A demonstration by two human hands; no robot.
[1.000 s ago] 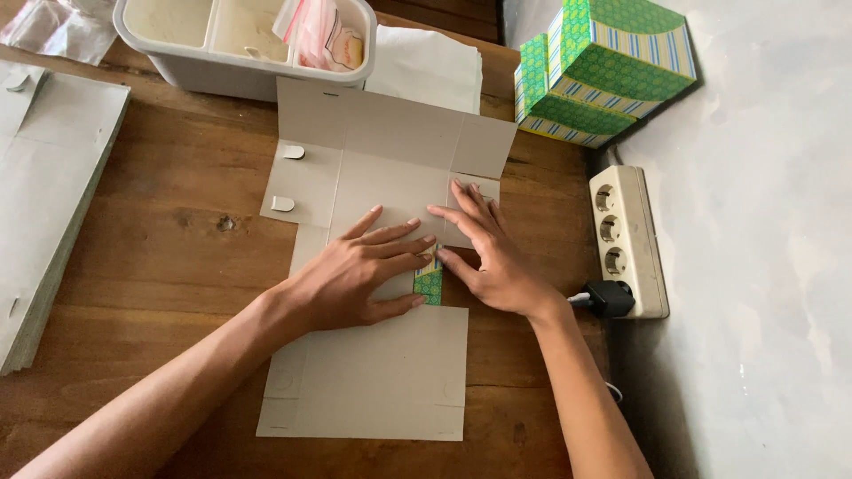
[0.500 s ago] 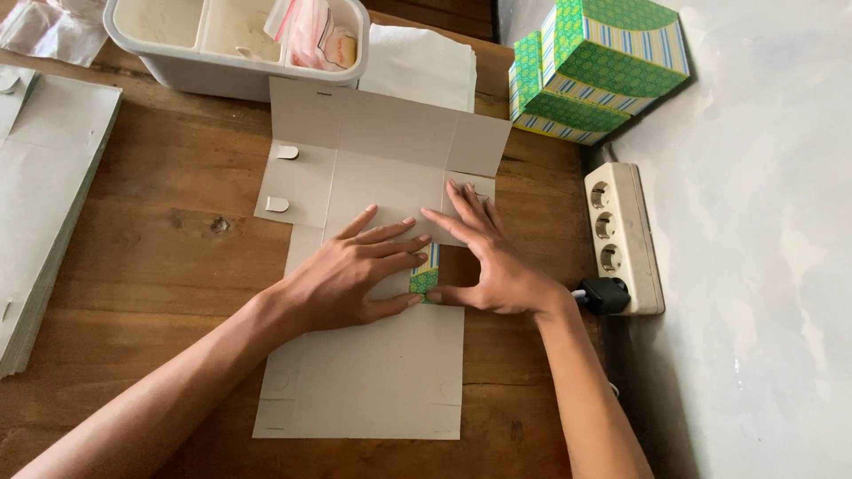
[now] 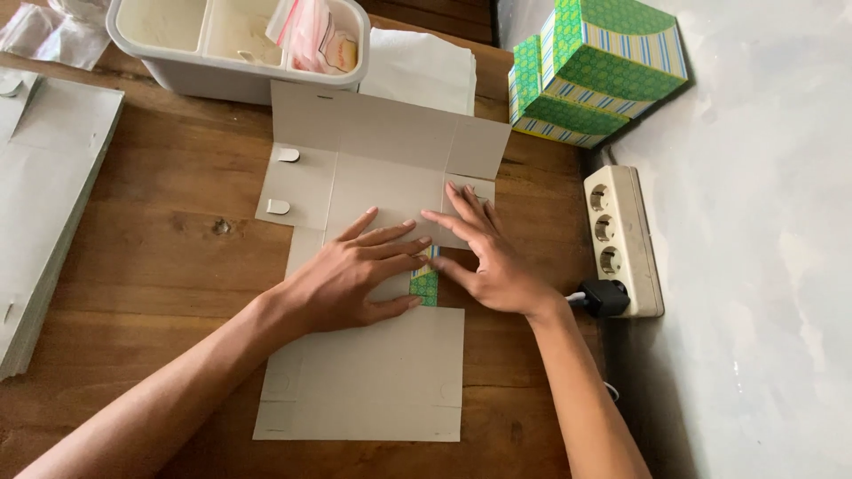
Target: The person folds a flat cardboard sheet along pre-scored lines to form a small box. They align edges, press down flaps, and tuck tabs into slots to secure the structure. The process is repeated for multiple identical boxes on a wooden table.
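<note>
A: What is seen under the hands?

B: A flat grey card blank (image 3: 373, 372) is laid on the wooden table (image 3: 151, 257), printed side down. It is pressed by the left hand (image 3: 351, 279) with fingers spread flat, nothing being pinched. The right hand (image 3: 493, 262) is laid beside it, fingers likewise spread and flat on a folded flap.

A: And between them?

B: A strip of green patterned print (image 3: 424, 284) is exposed where the flap is turned over, just between the two hands.

A: What is placed around?

B: A white tray (image 3: 186, 75) with compartments is set at the blank's far edge, a clear bag (image 3: 306, 31) being held in it. Two finished green boxes (image 3: 595, 75) are stacked at the far right. A power strip (image 3: 621, 239) is laid near the right wrist. A pile of grey sheets (image 3: 44, 177) is kept at the left.
</note>
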